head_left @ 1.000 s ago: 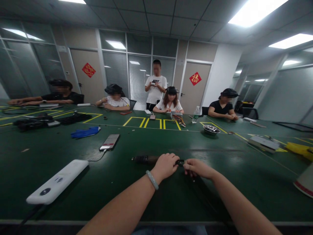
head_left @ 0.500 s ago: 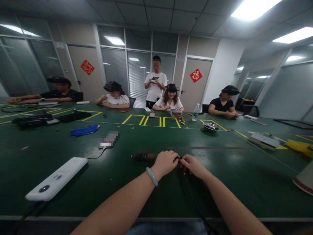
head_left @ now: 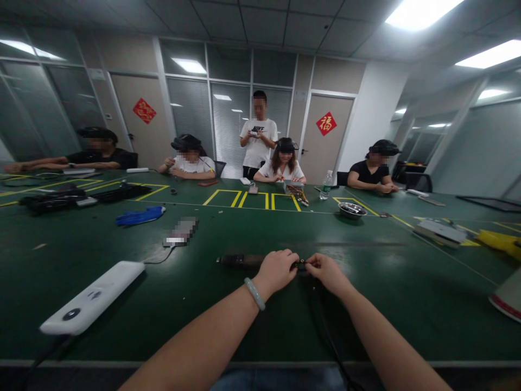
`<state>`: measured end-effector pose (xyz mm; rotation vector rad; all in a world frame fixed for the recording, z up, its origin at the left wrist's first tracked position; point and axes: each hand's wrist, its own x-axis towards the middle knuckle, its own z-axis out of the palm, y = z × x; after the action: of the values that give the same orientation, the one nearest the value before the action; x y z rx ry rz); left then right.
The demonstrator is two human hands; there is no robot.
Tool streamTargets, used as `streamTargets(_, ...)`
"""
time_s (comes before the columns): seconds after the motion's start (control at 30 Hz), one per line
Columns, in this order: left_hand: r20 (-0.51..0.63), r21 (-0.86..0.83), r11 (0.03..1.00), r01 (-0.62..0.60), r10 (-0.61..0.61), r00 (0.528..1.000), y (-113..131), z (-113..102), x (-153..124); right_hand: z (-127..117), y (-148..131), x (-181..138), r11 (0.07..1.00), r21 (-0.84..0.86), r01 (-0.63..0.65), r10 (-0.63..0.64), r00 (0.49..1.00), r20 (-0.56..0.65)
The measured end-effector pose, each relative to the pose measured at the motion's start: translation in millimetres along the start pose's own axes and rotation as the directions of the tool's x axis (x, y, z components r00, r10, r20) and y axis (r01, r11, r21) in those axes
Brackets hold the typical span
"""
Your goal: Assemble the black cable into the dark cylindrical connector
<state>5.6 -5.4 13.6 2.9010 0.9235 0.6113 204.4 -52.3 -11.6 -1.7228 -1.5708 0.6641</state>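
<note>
A dark, cylindrical electric screwdriver (head_left: 244, 262) lies across the green table in front of me, its metal tip to the left. My left hand (head_left: 280, 267), with a pale bangle on the wrist, is wrapped over its right part. Just right of that hand, a small dark end piece (head_left: 302, 262) with a bright spot shows. My right hand (head_left: 328, 273) is closed in a pinch beside this end, its fingertips close to it. A black cable (head_left: 328, 331) runs from under my right hand down over the table's front edge. Its upper end is mostly hidden by the fingers.
On the left lie a white power bank-like device (head_left: 93, 298), a phone (head_left: 181, 232) on a cord and a blue glove (head_left: 140, 215). Farther off are a metal bowl (head_left: 352, 210), a water bottle (head_left: 326, 185) and a grey box (head_left: 439, 233). Several people are across the table.
My right hand has shifted slightly right, away from my left hand, and the small end piece shows between them. The cable has moved right with it. My left hand stays on the screwdriver.
</note>
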Motion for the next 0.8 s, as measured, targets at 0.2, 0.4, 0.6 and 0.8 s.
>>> streamTargets(0.2, -0.008, -0.027, 0.999, 0.021, -0.021, 1.0, 0, 1, 1, -3, -3, -2, 0.983, -0.181, 0.008, -0.023, 0.996, -0.081)
streamTargets(0.4, -0.016, -0.01, 1.0, 0.0, 0.0, 1.0, 1, 0, 1, -4, -8, -4, 0.972, -0.234, 0.006, -0.028, 0.995, -0.092)
streamTargets(0.6, -0.004, 0.009, 1.0, 0.01, -0.01, 1.0, -1, 2, 1, -3, -11, -7, 0.973, -0.232, 0.006, -0.03, 0.994, -0.101)
streamTargets(0.8, -0.025, -0.009, 1.0, -0.006, 0.006, 1.0, -3, 6, 2, -1, -9, -7, 0.975, -0.219, 0.027, -0.048, 0.995, -0.089)
